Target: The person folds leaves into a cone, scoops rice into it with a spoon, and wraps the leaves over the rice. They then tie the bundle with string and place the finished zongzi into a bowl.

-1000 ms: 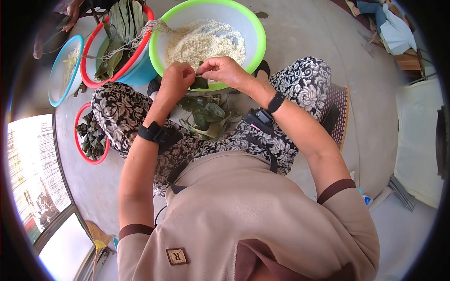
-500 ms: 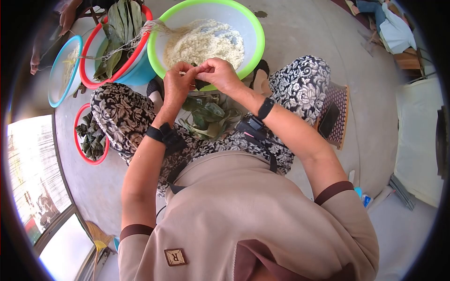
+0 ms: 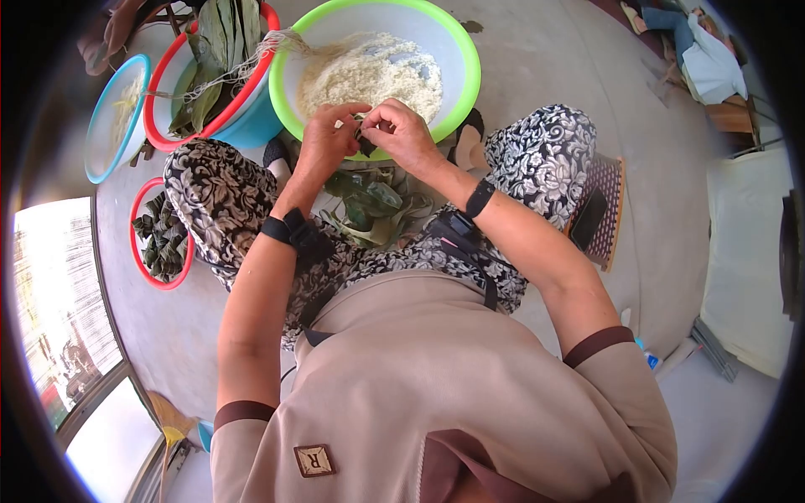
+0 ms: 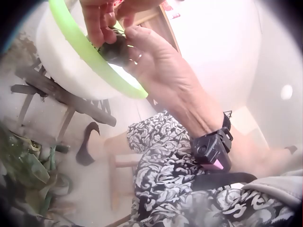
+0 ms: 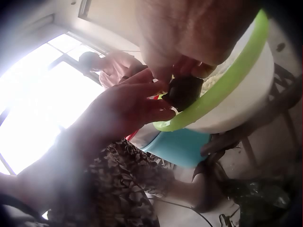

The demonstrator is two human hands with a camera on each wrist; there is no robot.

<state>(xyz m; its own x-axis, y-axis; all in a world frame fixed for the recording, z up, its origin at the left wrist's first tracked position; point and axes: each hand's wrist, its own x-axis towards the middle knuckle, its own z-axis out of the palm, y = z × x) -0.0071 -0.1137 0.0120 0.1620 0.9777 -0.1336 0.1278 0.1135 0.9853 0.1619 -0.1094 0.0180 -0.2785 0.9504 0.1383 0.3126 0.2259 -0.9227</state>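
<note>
Over the near rim of a green-rimmed basin (image 3: 459, 126), both hands work at a small, dark leaf-wrapped rice dumpling (image 3: 366, 147). My left hand (image 3: 325, 142) holds it from the left, index finger reaching across toward the other hand. My right hand (image 3: 404, 134) has thumb and fingers bent together at its top, where thin strands of string (image 4: 119, 31) show in the left wrist view. From the right wrist view, the dumpling (image 5: 185, 92) sits between both hands' fingers. Loose white rice (image 3: 369, 75) lies in the basin. The dumpling's underside is partly hidden by fingers.
A red-rimmed tub (image 3: 159, 138) of long leaves (image 3: 226, 42) stands left, with a string bundle (image 3: 260, 54) draped across to the basin. Wrapped dumplings (image 3: 163, 239) fill a small red basin (image 3: 186, 267). More leaves (image 3: 369, 205) lie between the knees. Another person (image 5: 111, 66) sits beyond.
My hands came close together, then parted slightly, with the left index finger now extended across the top. The dumpling stays over the basin's near rim. The other person's hand at upper left has shifted.
</note>
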